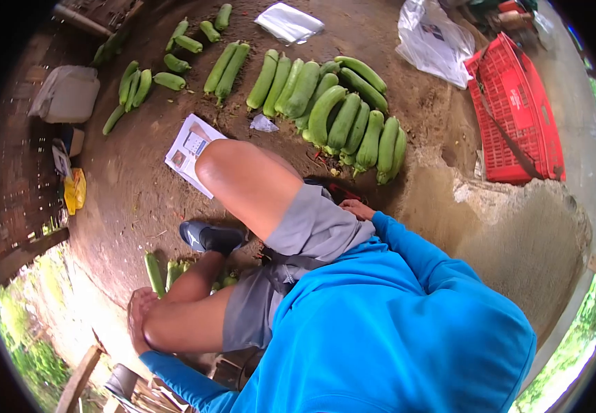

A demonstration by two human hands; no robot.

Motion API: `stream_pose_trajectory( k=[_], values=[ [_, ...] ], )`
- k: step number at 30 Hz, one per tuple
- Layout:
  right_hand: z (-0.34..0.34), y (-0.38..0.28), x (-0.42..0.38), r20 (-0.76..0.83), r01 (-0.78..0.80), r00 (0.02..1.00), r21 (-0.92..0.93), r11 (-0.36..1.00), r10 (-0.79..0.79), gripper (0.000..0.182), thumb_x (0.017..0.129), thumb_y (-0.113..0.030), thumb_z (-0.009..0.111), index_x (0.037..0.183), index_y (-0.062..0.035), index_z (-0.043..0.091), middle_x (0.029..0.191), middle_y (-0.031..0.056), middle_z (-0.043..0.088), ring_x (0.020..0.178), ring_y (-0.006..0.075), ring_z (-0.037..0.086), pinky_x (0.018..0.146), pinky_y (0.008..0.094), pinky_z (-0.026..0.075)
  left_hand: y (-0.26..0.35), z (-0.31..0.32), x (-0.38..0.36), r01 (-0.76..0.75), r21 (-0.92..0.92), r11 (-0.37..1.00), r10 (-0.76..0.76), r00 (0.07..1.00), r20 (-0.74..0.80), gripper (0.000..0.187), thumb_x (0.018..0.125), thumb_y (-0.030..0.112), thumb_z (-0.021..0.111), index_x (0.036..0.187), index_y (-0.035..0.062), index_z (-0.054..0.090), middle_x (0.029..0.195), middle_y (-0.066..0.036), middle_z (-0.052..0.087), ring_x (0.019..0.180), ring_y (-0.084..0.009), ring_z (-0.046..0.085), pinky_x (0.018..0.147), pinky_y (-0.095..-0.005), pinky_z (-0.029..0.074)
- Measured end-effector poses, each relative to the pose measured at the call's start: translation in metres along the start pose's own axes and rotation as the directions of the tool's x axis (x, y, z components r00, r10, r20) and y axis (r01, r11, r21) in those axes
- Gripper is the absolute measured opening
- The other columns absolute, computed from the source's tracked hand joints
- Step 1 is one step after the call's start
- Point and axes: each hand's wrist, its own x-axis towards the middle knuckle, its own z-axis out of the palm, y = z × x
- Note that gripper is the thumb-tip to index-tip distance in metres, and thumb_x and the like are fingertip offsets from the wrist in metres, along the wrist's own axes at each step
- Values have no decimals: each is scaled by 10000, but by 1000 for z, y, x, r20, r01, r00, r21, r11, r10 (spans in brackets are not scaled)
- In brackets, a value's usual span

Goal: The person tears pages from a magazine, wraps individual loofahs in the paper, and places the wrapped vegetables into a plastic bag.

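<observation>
My left hand [138, 318] lies against my bent left knee, partly washed out by glare; its fingers reach round the knee with nothing visible in them. Just beyond it, several long green gourds [153, 272] show beside my shin. Beside my right thigh is my right hand [357, 209], fingers curled; what they hold, if anything, is hidden. A dark and red thing [339, 191] lies close to those fingers, too covered to name. Past my right knee, long green gourds [305, 88] lie side by side in a row on the dirt floor.
Smaller groups of gourds [134, 88] lie farther left. A printed sheet [186, 155] is by my right knee. A folded plastic sheet [289, 23], a clear plastic bag [435, 41] and a red crate [515, 110] stand around. Broken concrete [518, 227] rises at right.
</observation>
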Motion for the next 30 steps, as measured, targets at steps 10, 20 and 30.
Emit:
stream_pose_trajectory(
  k=[10, 20, 30],
  values=[
    [-6, -28, 2, 65, 12, 998, -83, 996, -7, 402, 914, -302, 597, 1145, 24, 642, 1077, 173, 697, 1018, 267, 659, 900, 373, 502, 0, -6, 5, -42, 51, 998, 42, 999, 1, 534, 1020, 479, 449, 1224, 2, 573, 1090, -128, 641, 1036, -228, 606, 961, -377, 486],
    [-27, -219, 54, -23, 153, 986, -233, 960, -163, 252, 905, -264, 626, 922, -13, 640, 745, 106, 593, 659, 215, 592, 600, 385, 487, 38, 23, -5, -37, 124, 992, 60, 981, -186, 428, 1021, 408, 513, 1158, 20, 630, 1013, -84, 667, 943, -163, 625, 850, -301, 508],
    [-40, -345, 263, 492, 433, 798, -870, -237, -348, 722, 770, -407, 728, 1398, -156, 475, 1536, 133, 322, 1376, 396, 360, 991, 566, 426, 74, 35, 11, 5, 227, 974, 35, 985, -171, 378, 1026, 387, 500, 1101, 47, 647, 990, -84, 656, 908, -157, 630, 832, -292, 494]
  ],
)
